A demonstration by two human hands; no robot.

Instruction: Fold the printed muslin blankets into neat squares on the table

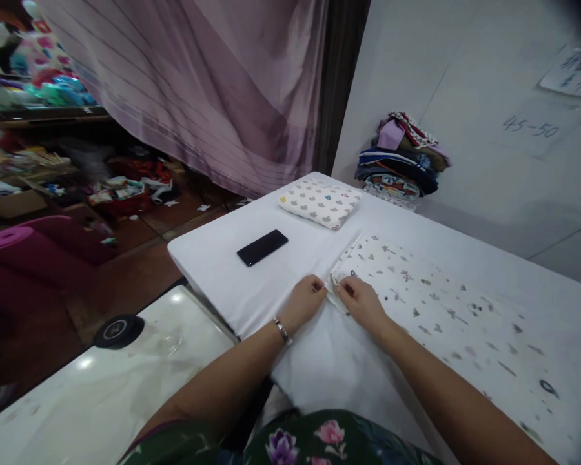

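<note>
A white cloth with small grey leaf and animal prints (pixel 433 310) lies spread over the right part of the table. At its near left corner, the fingers of my left hand (pixel 308 300) are closed in a pinch on the edge. My right hand (pixel 361 300) pinches the same corner a little to the right, where the fabric is slightly lifted and folded. A bracelet circles my left wrist. Beyond my left hand lies a black phone (pixel 262 248), face up. Further back rests a folded white cloth with grey prints (pixel 321 203).
The white-covered table (pixel 213 258) meets a pale wall on the right. A stack of folded clothes (pixel 399 158) stands at the back. To the left, a glossy white surface (pixel 101 387) carries a round black lid (pixel 119 330). A pink curtain (pixel 223 84) hangs behind.
</note>
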